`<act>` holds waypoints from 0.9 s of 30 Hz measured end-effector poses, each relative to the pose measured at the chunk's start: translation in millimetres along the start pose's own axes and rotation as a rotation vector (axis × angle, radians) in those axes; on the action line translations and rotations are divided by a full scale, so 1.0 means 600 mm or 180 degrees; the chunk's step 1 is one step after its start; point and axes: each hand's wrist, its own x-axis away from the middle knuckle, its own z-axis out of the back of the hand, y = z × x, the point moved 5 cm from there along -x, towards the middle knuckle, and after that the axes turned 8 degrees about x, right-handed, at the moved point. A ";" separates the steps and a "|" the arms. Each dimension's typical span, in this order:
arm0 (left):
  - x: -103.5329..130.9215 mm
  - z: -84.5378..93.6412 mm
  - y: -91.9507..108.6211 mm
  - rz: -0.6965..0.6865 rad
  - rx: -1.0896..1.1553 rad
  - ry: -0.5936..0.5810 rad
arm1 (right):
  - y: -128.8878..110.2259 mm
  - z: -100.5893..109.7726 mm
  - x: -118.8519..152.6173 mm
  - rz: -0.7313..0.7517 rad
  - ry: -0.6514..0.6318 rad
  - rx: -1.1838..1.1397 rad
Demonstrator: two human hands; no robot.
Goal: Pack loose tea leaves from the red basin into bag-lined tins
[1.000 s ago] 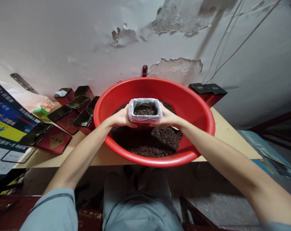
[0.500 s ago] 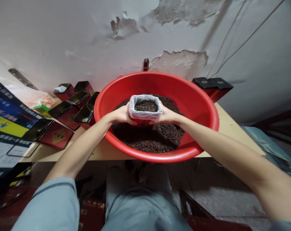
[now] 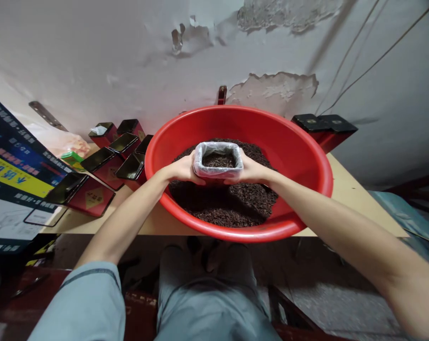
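Between my two hands is a red tin [image 3: 218, 173] with a clear plastic bag lining it and folded over the rim. Dark loose tea leaves [image 3: 218, 161] lie inside the tin, below its rim. My left hand [image 3: 185, 169] grips the tin's left side, and my right hand [image 3: 249, 168] grips the right side. The tin is upright above a large red plastic basin [image 3: 289, 142]. A heap of the same dark leaves [image 3: 232, 208] covers the basin's bottom. The tin's underside is hidden from view.
Several open red-and-black tins [image 3: 88, 194] stand left of the basin, near a printed carton [image 3: 19, 175]. Two closed black-topped tins [image 3: 323, 125] are behind it at right. The wooden table [image 3: 356, 199] meets a peeling wall. A teal seat [image 3: 406, 213] is at right.
The leaves sit lower inside the tin than before, with more of the bag's inner wall showing. The whole view has shifted slightly; both hands keep their hold on the tin.
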 end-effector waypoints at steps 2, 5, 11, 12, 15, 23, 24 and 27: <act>0.001 0.001 0.003 0.0084 -0.0038 0.0047 | 0.001 0.000 -0.001 0.0039 0.0004 0.0024; 0.002 0.001 0.007 0.0222 -0.0100 0.0027 | -0.001 -0.002 -0.003 0.0111 -0.0017 -0.0010; 0.003 0.002 0.006 0.0135 -0.0014 -0.0060 | -0.011 0.000 -0.005 0.0116 -0.0004 -0.0001; 0.002 0.002 0.005 0.0142 -0.0021 -0.0069 | -0.012 -0.001 -0.004 0.0122 -0.0025 0.0003; 0.002 0.003 0.000 0.0200 -0.0055 -0.0040 | -0.011 0.000 -0.003 0.0136 -0.0022 -0.0005; 0.002 -0.002 -0.004 0.0270 -0.0112 -0.0067 | -0.011 0.001 -0.003 0.0188 -0.0071 0.0013; 0.002 -0.001 -0.003 0.0255 -0.0122 -0.0074 | -0.012 0.001 -0.003 0.0200 -0.0083 0.0021; 0.002 0.002 0.007 0.0106 -0.0093 -0.0019 | -0.013 0.000 -0.003 0.0168 -0.0033 -0.0001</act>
